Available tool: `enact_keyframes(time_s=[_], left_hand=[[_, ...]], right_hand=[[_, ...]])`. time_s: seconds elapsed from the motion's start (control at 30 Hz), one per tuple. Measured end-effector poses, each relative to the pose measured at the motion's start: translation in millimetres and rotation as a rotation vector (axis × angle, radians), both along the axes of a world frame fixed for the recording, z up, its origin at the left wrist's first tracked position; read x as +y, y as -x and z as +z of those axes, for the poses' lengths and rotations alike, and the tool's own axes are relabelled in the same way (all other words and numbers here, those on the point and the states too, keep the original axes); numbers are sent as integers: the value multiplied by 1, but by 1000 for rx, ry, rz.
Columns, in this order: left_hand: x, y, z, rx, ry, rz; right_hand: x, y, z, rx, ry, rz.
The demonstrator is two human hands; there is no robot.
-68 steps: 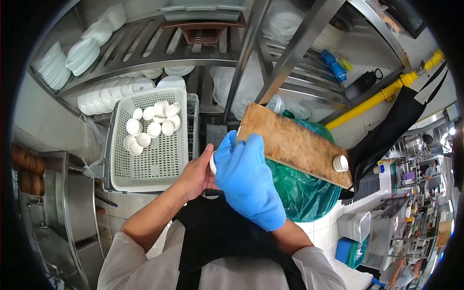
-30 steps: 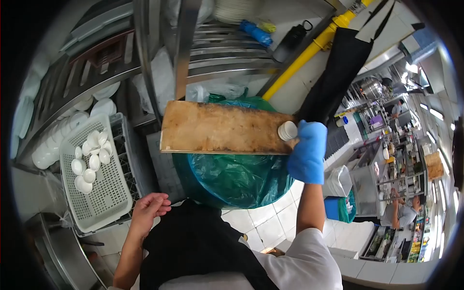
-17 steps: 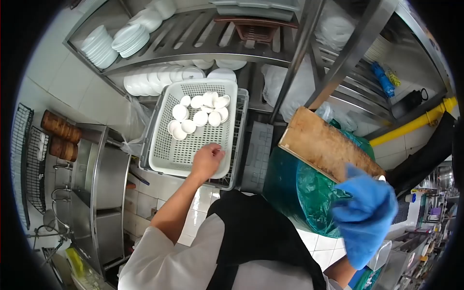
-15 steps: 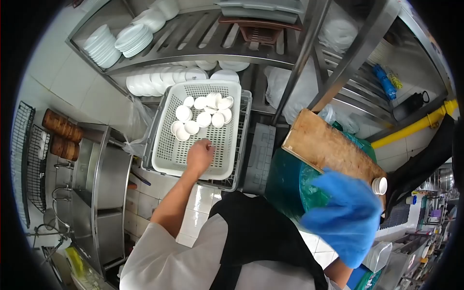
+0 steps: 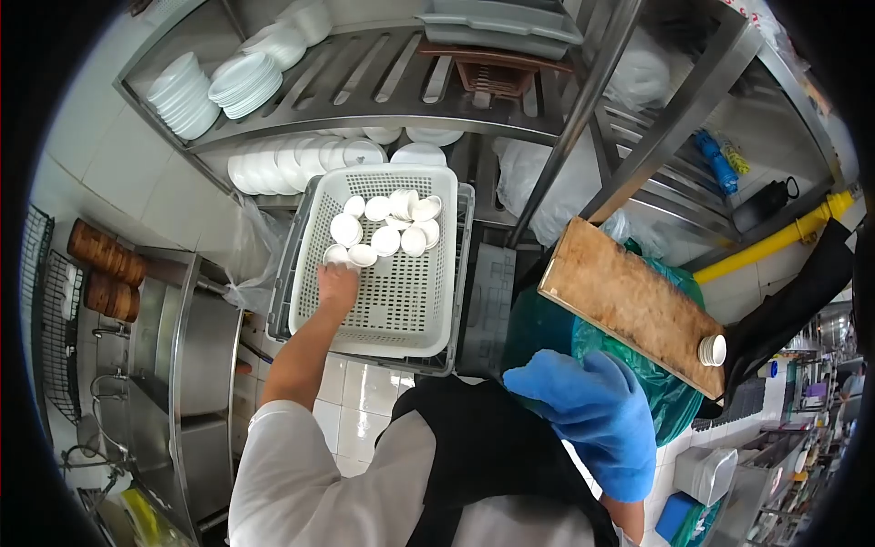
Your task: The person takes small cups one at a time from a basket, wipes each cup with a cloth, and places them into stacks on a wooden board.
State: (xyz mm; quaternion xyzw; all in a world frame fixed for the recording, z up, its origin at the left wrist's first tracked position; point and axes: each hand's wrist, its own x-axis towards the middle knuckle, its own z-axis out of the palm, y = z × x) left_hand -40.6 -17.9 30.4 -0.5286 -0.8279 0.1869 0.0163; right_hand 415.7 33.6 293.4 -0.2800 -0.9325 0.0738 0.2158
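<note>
Several small round white dishes (image 5: 386, 241) lie loosely grouped in the far half of a white perforated plastic basket (image 5: 446, 314). My left hand (image 5: 338, 284) reaches into the basket, its fingers closed on a small white dish (image 5: 335, 254) at the near left of the group. A blue cloth (image 5: 597, 401) covers my right hand and hangs around it, so the fingers are hidden under the folds. A short stack of the same white dishes (image 5: 712, 350) rests on the near right end of a worn wooden board (image 5: 633, 305).
The basket sits on a grey crate (image 5: 279, 310). Behind it, a metal rack (image 5: 383, 117) carries stacked white plates (image 5: 246, 85). To the left is a steel sink unit (image 5: 210, 337). The wooden board lies over a green plastic bag (image 5: 670, 397), near a yellow pipe (image 5: 775, 239).
My left hand has moved left and forward, from the bare basket floor to the dishes. The blue cloth with my right hand has come left and nearer my body, away from the wooden board.
</note>
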Motion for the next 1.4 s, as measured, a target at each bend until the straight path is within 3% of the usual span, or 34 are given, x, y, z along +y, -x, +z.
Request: enact_keyframes(time_s=[0.1, 0.2, 0.23, 0.33, 0.37, 0.5, 0.6, 0.77, 0.83, 0.9, 1.03, 1.23, 1.33, 1.4], left_hand=[[-4, -14, 12, -420, -138, 198], [-10, -26, 23, -1152, -401, 397], [-12, -32, 34, -1534, -455, 608], [-11, -60, 51, -1914, -831, 911], [-9, -54, 34, -1896, -846, 980], [-12, -77, 51, -1807, -820, 873], [-9, -79, 34, -1882, -803, 937], [9, -152, 105, -2259, -803, 913], [15, -183, 130, -2401, -765, 855], [17, -214, 153, -2472, -729, 817], [15, -253, 153, -2323, -738, 375], [16, -247, 157, -2138, -634, 182], [16, -260, 163, -1865, -748, 183], [15, -265, 159, -1625, -880, -64]], right_hand=[[-3, 3, 3, -65, -14, 11], [-4, 7, 9, -38, 111, -53], [-3, 10, 11, -33, 134, -59], [1, 19, 10, -16, 181, -68], [0, 21, 11, -13, 204, -72], [3, 25, 5, 0, 267, -96], [8, 28, 0, 12, 264, -120], [13, 42, -22, 150, 398, -293], [18, 49, -42, -329, -318, -307], [23, 51, -44, -540, -617, -266], [36, 70, -32, -367, -378, -125], [50, 74, -26, -209, -161, -36], [53, 73, -36, -155, -113, -114], [58, 72, -56, -136, -120, -215]])
